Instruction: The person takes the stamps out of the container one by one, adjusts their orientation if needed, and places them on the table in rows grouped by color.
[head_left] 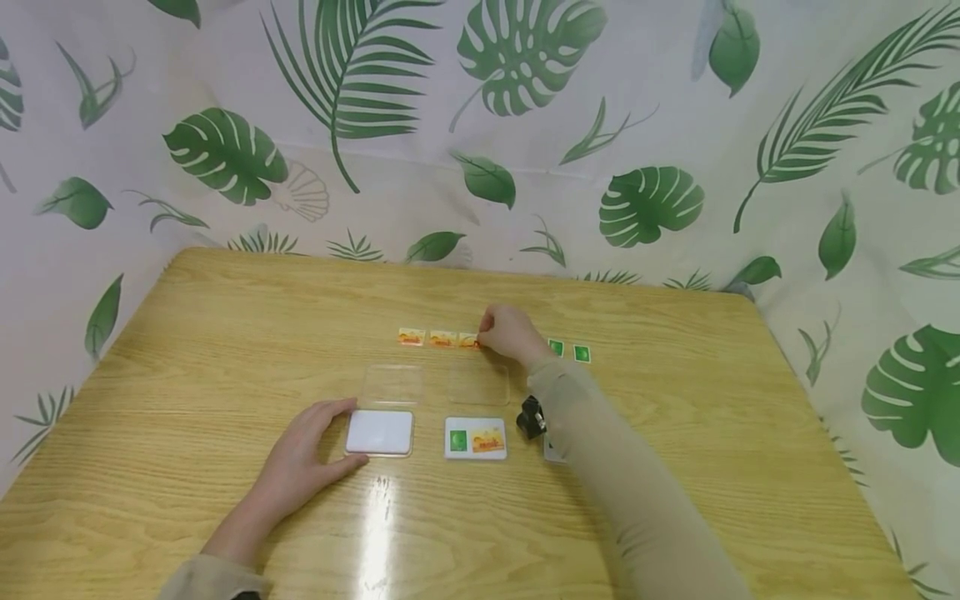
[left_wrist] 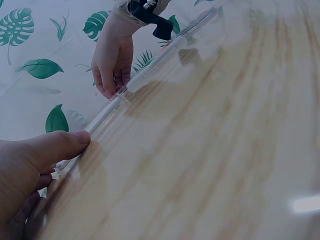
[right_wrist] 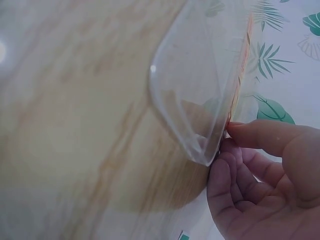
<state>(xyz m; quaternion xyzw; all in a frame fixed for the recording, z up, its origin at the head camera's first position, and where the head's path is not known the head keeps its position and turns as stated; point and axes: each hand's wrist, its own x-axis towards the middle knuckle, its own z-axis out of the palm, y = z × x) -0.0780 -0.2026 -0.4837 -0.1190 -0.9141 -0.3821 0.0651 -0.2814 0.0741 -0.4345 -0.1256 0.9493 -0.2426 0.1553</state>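
My left hand (head_left: 307,450) holds a white flat box (head_left: 380,433) with a clear rim at its left end, thumb along the near edge and forefinger at the far corner. In the left wrist view its thumb lies against the box's edge (left_wrist: 102,115). Farther back, my right hand (head_left: 513,333) pinches the right end of an orange-and-yellow picture card (head_left: 467,340), the third in a short row. In the right wrist view the thumb and forefinger meet at the card's end; the fingers hide part of it.
Two clear lids (head_left: 393,383) lie behind the boxes. A middle white box (head_left: 476,456) bears a green and an orange card. Another white box (head_left: 553,452) is partly hidden under my right sleeve. Two green cards (head_left: 582,354) lie at the right, before a leaf-patterned wall cloth (head_left: 540,192).
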